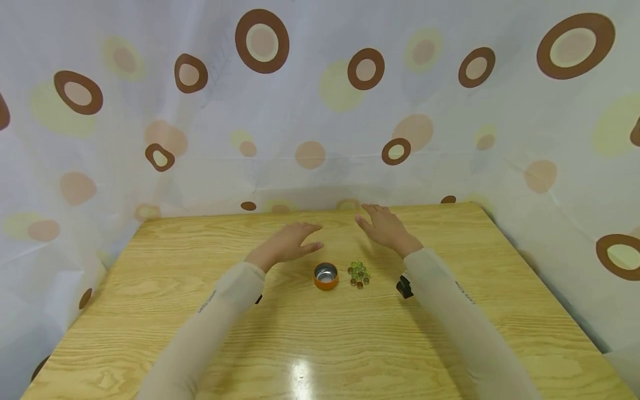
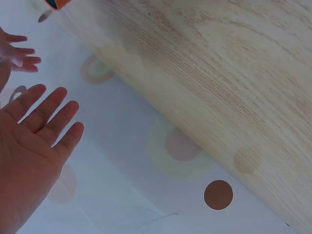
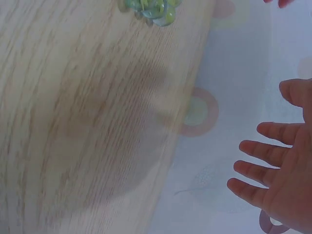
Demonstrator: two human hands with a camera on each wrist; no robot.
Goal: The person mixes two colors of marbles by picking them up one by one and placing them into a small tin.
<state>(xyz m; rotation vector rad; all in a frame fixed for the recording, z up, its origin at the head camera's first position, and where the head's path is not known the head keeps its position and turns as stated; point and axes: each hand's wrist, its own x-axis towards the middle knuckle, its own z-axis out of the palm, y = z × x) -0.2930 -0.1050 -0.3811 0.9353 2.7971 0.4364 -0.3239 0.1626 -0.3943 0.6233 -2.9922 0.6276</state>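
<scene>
A small orange bowl (image 1: 326,276) with a shiny metal inside stands on the wooden table. Just right of it lies a cluster of glass marbles (image 1: 358,273), some green and some brownish. My left hand (image 1: 290,243) hovers behind and to the left of the bowl, fingers extended and thumb apart, holding nothing. Beyond the marbles, my right hand (image 1: 385,226) is raised with its fingers spread and nothing in it. Both palms show bare in the wrist views, the left hand (image 2: 36,141) and the right hand (image 3: 282,165) alike. Only part of the marbles (image 3: 153,9) enters the right wrist view.
The wooden table (image 1: 310,328) runs back to a white curtain (image 1: 300,100) printed with brown and yellow rounds, which also hangs at both sides. A black wrist device (image 1: 405,286) shows under the right sleeve (image 1: 465,316).
</scene>
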